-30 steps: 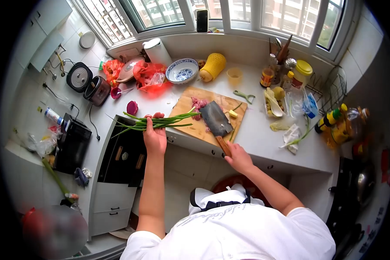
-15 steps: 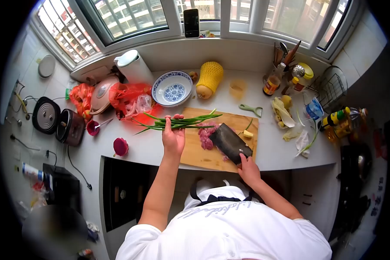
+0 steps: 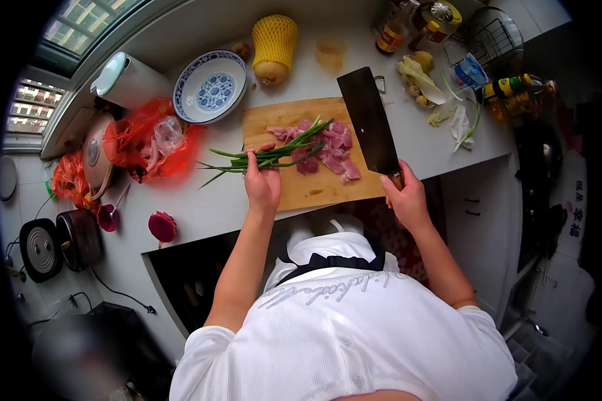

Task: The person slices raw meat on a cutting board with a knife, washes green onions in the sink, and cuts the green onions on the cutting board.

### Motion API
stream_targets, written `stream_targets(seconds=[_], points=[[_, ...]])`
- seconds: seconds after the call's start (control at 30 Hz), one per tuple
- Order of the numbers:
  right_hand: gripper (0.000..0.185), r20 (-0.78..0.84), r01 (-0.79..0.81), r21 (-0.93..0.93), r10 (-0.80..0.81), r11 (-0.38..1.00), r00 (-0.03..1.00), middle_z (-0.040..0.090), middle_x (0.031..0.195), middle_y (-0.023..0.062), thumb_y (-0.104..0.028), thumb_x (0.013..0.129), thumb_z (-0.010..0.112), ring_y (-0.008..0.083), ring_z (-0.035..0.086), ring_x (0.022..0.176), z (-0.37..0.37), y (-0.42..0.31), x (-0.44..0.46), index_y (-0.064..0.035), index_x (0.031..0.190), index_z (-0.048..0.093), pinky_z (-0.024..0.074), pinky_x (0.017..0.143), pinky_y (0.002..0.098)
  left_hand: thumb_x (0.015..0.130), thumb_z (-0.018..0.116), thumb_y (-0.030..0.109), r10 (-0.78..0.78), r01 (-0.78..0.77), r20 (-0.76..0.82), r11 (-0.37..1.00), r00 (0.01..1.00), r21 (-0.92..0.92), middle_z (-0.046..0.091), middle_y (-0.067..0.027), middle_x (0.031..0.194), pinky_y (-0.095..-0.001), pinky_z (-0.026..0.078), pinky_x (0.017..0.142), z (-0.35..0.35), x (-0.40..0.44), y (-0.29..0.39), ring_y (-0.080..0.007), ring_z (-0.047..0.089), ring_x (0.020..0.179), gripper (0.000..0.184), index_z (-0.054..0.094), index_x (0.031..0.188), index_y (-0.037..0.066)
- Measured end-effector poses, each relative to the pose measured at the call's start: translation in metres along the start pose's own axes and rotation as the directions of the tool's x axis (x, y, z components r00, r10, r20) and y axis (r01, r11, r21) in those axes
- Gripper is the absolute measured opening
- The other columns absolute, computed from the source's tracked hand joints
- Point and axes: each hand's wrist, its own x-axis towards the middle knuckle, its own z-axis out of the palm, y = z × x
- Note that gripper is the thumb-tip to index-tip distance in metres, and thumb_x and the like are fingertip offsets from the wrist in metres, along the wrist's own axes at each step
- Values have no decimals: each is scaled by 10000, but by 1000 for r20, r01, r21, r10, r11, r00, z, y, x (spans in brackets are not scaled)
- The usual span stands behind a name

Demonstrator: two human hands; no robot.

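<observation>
My left hand (image 3: 263, 182) is closed round a bunch of green stalks (image 3: 274, 158), whose tips reach over the meat. Pink meat pieces (image 3: 338, 150) lie on the wooden cutting board (image 3: 308, 196). On the board's right side, my right hand (image 3: 408, 196) grips the handle of a cleaver (image 3: 370, 123). Its broad dark blade is raised and points away from me, covering part of the board's right edge.
Left of the board are a blue-patterned bowl (image 3: 212, 87), a red plastic bag (image 3: 139, 144) and a cut purple-red fruit (image 3: 162, 227). Behind it stands a squash in yellow netting (image 3: 274, 48). Leafy vegetables (image 3: 421, 81) and bottles (image 3: 393, 28) are at the right.
The view has tilted down and shifted. The cleaver has swung upright off the board's surface, now at its right side. The stalks, still in my left hand, have come over the board and meat.
</observation>
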Motion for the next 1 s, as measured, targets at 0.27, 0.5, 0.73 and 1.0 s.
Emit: stream_targets(seconds=[0.27,0.5,0.73,1.0], points=[[354,99,348,-275,-334,896,937,651,874,203,-170,915,625,395,638,799,67,-17,18,-46,1224,504,494,686,446,1072,374,290,-167,168,-24,986,986,18,614,-115,1210,-461,392,1072,-15,-24,3,-261,526,1223,152,488,1093,191],[285,204,265,-539,-181,799,962,667,901,221,-187,915,608,433,635,840,91,11,66,-34,1127,495,497,713,522,1076,364,288,-194,193,11,980,981,47,615,-116,1181,-441,403,1063,-17,-21,3,-261,531,1207,171,481,1114,169],[304,206,297,-559,-218,774,954,678,854,196,-222,914,609,417,646,826,112,35,65,-47,1131,486,496,708,520,1078,359,271,-187,189,-23,976,982,109,623,-120,1161,-430,403,1058,-20,-21,5,-263,539,1194,170,472,1115,149],[317,180,253,-501,-187,828,966,650,914,253,-207,906,628,445,623,892,105,22,55,-34,1133,492,476,724,508,1071,389,262,-184,184,-11,975,983,128,580,-152,1248,-425,385,1058,-31,-22,6,-253,527,1189,165,456,1159,138]])
